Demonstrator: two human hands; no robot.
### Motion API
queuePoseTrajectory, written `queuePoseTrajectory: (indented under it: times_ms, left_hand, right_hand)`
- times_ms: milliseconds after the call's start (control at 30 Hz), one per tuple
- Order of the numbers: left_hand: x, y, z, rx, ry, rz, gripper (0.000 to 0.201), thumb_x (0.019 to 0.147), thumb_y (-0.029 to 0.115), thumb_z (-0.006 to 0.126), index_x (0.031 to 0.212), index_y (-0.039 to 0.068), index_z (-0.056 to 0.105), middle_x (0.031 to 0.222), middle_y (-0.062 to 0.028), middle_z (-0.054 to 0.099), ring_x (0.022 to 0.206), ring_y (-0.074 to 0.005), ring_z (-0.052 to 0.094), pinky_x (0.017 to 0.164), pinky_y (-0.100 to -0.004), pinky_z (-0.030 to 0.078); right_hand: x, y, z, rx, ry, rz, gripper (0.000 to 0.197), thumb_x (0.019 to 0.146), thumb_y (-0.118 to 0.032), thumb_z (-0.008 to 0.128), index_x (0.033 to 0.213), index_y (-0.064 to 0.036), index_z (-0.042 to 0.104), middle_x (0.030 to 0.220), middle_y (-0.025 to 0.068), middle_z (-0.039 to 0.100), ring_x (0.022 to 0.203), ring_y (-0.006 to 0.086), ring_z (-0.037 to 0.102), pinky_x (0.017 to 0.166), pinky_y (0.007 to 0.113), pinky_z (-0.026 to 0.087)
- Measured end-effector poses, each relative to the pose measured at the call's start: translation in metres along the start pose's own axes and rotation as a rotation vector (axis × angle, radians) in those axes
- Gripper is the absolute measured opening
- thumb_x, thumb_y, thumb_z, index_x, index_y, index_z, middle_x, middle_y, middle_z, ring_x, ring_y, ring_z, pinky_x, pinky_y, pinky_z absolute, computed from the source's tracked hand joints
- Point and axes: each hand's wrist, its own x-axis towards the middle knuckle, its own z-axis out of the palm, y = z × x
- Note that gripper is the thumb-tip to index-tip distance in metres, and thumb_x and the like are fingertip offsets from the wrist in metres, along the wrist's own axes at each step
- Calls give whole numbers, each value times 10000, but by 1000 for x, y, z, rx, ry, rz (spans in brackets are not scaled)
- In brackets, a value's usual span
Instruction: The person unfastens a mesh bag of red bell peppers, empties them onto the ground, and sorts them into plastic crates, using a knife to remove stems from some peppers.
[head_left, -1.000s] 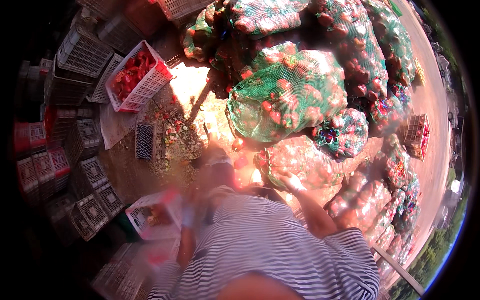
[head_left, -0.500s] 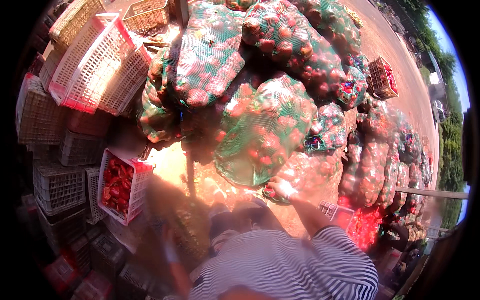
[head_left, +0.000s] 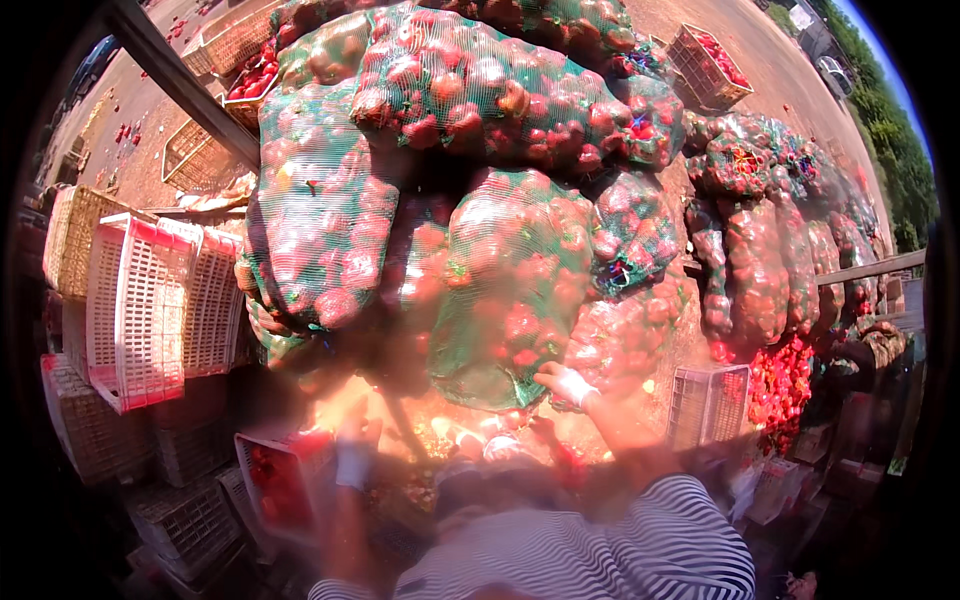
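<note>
A green mesh bag of red peppers [head_left: 515, 290] lies right in front of me, its lower end toward my feet. My right hand [head_left: 570, 384], white around the wrist, is at that bag's lower right corner with its fingers stretched out; whether they touch the mesh is hard to see. Low on the left, my left hand [head_left: 355, 445] hangs near a pink-white crate with red peppers [head_left: 285, 485]. Its fingers look apart and hold nothing that I can see, though glare and motion blur them.
More filled mesh bags [head_left: 480, 90] are piled behind. Others stand in a row [head_left: 755, 270] at the right, near a heap of red peppers [head_left: 780, 390] and a pale crate [head_left: 705, 405]. Stacked crates [head_left: 140, 310] line the left; a wooden post [head_left: 180, 85] slants across the upper left.
My view has shifted, bringing the post and more crates in at the upper left. My left hand has come up beside the pepper crate. The red and green bit under my right hand no longer shows there.
</note>
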Motion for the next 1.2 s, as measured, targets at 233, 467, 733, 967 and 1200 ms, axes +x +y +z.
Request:
queuePoseTrajectory:
  times_ms: [233,467,733,967,1200]
  left_hand:
    - [291,120,-36,414,313,450,535,840,195,668,1349,84,546,1294,-201,570,1181,-374,542,999,-453,429]
    - [438,37,14,949,323,462,588,863,336,634,1386,102,504,1432,-208,452,1317,-423,398,1102,-497,299]
    - [493,-11,56,1005,374,638,593,906,389,477,1441,134,474,1450,-224,430,1325,-458,382,1083,-546,302]
    - [495,-23,49,1060,440,726,588,947,394,425,1420,47,472,1417,-257,446,1270,-485,426,1077,-540,335]
    - [501,-15,61,1085,474,759,592,926,385,473,1416,53,473,1416,-264,440,1261,-494,428,1066,-549,349]
  right_hand:
    - [70,-29,-39,246,171,-90,470,912,-397,579,1237,-58,589,1232,165,611,1133,295,579,955,388,449]
    - [282,-67,-172,-75,872,-328,409,930,-314,520,1213,-21,564,1226,207,602,1139,382,559,975,437,433]
    - [478,-81,-292,-549,726,230,492,914,-405,488,1237,-64,636,1298,165,609,1199,341,557,1009,444,418]
    - [525,-94,-313,-522,545,29,484,919,-421,461,1176,-76,682,1235,169,649,1152,314,613,959,428,449]
    - [515,-60,-328,-366,588,-54,498,928,-441,439,1156,-75,688,1202,177,664,1122,314,635,935,421,461]
